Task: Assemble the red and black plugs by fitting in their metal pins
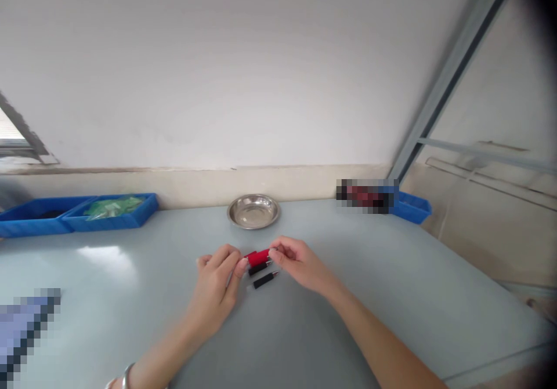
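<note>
A red pen part [259,257] is held level between my two hands, just above the table. The fingers and thumb of my left hand [220,276] pinch its left end, and my right hand [298,261] pinches its right end. My fingertips cover both ends. More red shows just behind it, too small to make out. Under and in front of it lie a black pen part [257,269] and another black pen part [264,280], each with a pointed tip facing right.
A round metal dish [253,224] stands by the wall. Left of it are a blue tray [30,226] with dark contents and a blue tray [108,223] holding green plastic bags. A blue bin [411,208] sits at the right, beside a blurred dark-red patch. The grey table [130,302] reaches the wall.
</note>
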A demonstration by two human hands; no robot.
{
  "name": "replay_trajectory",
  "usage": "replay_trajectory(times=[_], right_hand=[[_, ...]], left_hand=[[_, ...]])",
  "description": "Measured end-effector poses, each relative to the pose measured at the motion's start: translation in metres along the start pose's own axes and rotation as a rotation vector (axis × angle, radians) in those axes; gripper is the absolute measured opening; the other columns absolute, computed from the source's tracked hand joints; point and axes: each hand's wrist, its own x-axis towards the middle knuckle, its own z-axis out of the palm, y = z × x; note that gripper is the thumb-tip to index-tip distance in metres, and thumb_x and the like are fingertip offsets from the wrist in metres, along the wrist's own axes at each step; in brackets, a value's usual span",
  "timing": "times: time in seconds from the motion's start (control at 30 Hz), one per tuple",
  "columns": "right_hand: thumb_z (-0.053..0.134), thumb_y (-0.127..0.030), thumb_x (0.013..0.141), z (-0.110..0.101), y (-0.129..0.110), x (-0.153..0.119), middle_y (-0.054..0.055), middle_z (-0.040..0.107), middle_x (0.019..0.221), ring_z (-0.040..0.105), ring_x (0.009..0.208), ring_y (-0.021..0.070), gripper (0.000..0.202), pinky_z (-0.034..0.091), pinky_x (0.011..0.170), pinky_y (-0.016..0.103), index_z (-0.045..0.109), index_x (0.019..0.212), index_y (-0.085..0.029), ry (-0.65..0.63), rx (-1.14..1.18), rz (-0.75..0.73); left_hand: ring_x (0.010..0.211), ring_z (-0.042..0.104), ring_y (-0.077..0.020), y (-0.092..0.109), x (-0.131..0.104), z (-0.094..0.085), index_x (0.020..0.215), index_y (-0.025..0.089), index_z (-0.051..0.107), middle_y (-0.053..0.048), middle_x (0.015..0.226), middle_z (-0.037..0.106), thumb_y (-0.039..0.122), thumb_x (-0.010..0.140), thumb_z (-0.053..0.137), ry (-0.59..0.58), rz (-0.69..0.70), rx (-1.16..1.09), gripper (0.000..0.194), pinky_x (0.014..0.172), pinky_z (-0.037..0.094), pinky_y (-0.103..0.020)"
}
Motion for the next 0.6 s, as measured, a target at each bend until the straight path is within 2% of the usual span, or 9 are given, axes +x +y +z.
replay_trajectory(times=[0.27,0.5,0.6], right_hand=[[0.03,-0.053,0.086,0.0002,-0.0048,-0.0027,-0.003,0.039,0.057,0.035,0.051,0.0081,0.046,0.027,0.048,0.021,0.05,0.069,-0.015,-0.021,-0.067,-0.007],[0.038,-0.048,0.084,0.0002,-0.0061,-0.0007,-0.004,0.037,0.057,0.034,0.051,0.0079,0.037,0.027,0.048,0.02,0.04,0.064,-0.017,0.011,-0.011,-0.014],[0.04,-0.045,0.084,0.0004,-0.0052,0.0003,-0.005,0.036,0.057,0.033,0.051,0.0078,0.033,0.027,0.047,0.02,0.041,0.067,-0.018,0.031,-0.02,-0.017]], left_hand=[[0.07,0.05,-0.0148,-0.0006,-0.0009,-0.0003,0.074,0.019,0.049,-0.002,0.077,0.055,0.029,0.09,0.023,-0.016,0.012,0.0,0.032,0.07,0.031,-0.033],[0.07,0.051,-0.0145,0.0014,-0.0007,-0.0009,0.074,0.019,0.05,-0.001,0.078,0.055,0.029,0.089,0.025,-0.011,0.015,0.0,0.03,0.07,0.031,-0.032],[0.07,0.05,-0.0145,0.0008,-0.0009,-0.0016,0.074,0.019,0.049,-0.001,0.077,0.055,0.028,0.09,0.024,-0.018,0.009,0.005,0.031,0.07,0.03,-0.033]])
